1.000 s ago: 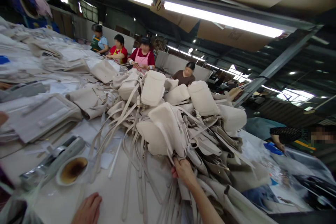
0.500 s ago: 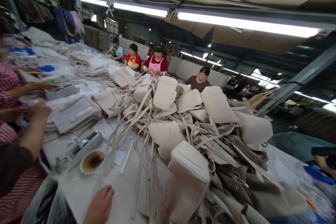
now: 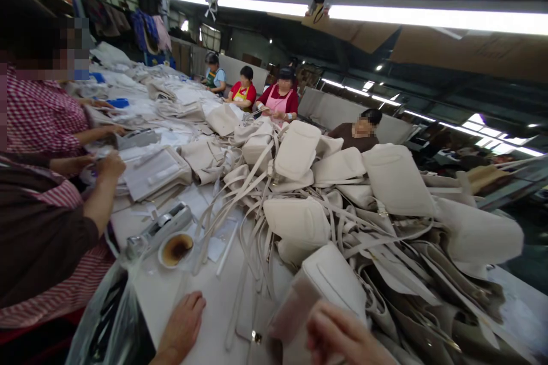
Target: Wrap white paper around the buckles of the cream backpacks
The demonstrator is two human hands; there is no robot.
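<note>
My left hand [image 3: 184, 319] lies on the pale tabletop [image 3: 209, 302] at the lower middle, fingers loosely stretched and holding nothing. My right hand [image 3: 338, 333] is blurred at the bottom edge, its fingers bent inward; whether they hold anything is hidden. Just behind it a beige handbag [image 3: 336, 276] stands with its stitched base turned up, and I cannot tell if the hand touches it. Between the hands lies a beige flap with a small metal clasp [image 3: 256, 336]. A heap of similar beige bags [image 3: 299, 151], with long straps [image 3: 252, 174] trailing forward, spreads behind.
Left of the heap are a shallow dish of brown liquid [image 3: 176, 249], a tape dispenser [image 3: 165, 219] and a thin white strip [image 3: 227, 249]. A clear plastic bag [image 3: 100, 311] hangs at the table edge. Co-workers [image 3: 38, 228] stand close on the left; several others sit across the table.
The view has turned left, so everything sits further right. My right hand has come up into sight in front of the nearest handbag. My left hand stays on the table.
</note>
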